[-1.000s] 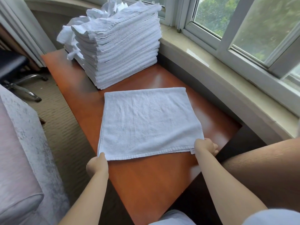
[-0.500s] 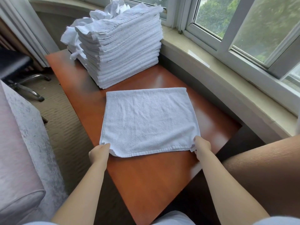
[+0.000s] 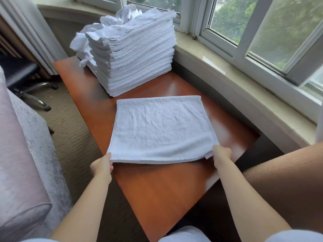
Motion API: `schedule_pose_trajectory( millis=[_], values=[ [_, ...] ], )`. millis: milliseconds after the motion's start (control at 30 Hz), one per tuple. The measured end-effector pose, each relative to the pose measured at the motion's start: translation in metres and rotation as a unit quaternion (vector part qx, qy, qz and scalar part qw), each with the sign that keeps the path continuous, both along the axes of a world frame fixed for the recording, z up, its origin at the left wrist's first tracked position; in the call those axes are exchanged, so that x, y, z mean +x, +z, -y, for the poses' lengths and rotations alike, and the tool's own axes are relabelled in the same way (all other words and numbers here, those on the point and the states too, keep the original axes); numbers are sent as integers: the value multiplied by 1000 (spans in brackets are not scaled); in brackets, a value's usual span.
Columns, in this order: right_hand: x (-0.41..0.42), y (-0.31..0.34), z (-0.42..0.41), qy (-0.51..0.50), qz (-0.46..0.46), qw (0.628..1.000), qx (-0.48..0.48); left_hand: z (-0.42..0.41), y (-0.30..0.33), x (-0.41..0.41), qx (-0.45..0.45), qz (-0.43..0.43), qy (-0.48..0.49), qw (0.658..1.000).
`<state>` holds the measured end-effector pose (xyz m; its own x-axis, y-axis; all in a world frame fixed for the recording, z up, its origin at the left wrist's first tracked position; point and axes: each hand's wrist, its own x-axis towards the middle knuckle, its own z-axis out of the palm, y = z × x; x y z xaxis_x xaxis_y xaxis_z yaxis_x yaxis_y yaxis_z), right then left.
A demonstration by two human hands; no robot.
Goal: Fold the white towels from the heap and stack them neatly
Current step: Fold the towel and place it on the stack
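Presently: L hand (image 3: pixel 102 165) & R hand (image 3: pixel 221 154) pinching towel (image 3: pixel 160 128) near corners, edge raised off table (image 3: pixel 157 189) — likely for next fold; stack (image 3: pixel 134 55) behind.

Left hand (image 3: pixel 102 165) and right hand (image 3: pixel 221 154) reach forward, fingers curled, arms extended.

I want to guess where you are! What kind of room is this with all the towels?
Probably a hotel room or its laundry corner, though I can't be sure. A tall stack of towels sits on a wooden table by a window, with carpet on the floor.
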<state>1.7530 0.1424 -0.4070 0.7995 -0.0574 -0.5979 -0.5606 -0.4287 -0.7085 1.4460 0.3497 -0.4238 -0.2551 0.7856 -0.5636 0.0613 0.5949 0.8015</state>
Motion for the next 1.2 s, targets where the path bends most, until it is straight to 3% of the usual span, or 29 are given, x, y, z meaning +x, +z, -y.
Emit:
schedule_pose_trajectory(
  millis=[100,300,433,600,800,900,933,1000,1100,1200],
  values=[
    [-2,12,3,9,79,997,5,5,10,1,85,-10,14,996],
    [-36,3,35,-104,14,994,14,32,7,-21,-13,24,77,997],
    [-60,14,34,-197,64,978,-6,41,20,-21,-3,40,111,993],
    [-48,33,-8,-189,87,977,48,12,51,28,18,115,145,983],
    [31,44,-86,-192,86,959,188,-69,75,93,57,208,154,964],
    [61,30,-117,-96,68,972,203,-101,60,113,83,205,64,973],
    [64,22,-124,-49,57,980,186,-106,49,117,80,173,9,982],
    [62,0,-126,28,59,992,106,-106,25,118,71,6,-107,992],
    [52,-26,-116,107,128,979,-113,-95,-7,101,63,-271,-215,936],
    [52,-28,-112,131,136,957,-219,-97,-13,91,44,-381,-250,889]
  ],
)
